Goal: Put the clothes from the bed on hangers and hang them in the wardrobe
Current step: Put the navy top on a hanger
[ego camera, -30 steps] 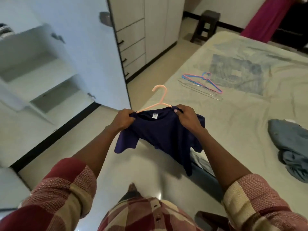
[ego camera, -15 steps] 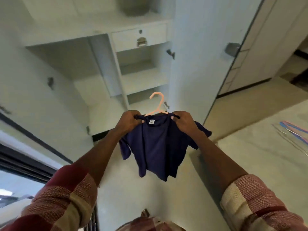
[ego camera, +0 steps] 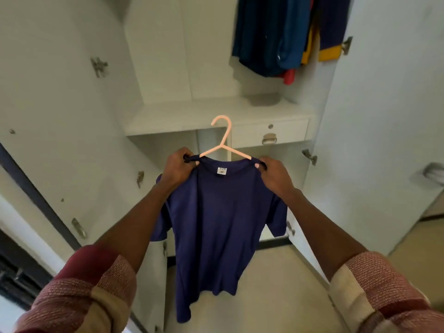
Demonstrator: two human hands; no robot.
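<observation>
A navy blue T-shirt hangs on a pale pink plastic hanger, held up in front of the open white wardrobe. My left hand grips the shirt's left shoulder over the hanger arm. At the other shoulder my right hand pinches the cloth the same way. The hanger's hook points up, level with the wardrobe's shelf. The bed is out of view.
Several blue, yellow and red garments hang at the wardrobe's upper right. A small drawer sits under the shelf. Open doors stand on the left and right. Beige floor lies below.
I have turned from the bed to face the wardrobe. The shirt on its hanger has come up and closer to the shelf, and the hanging clothes are now in view.
</observation>
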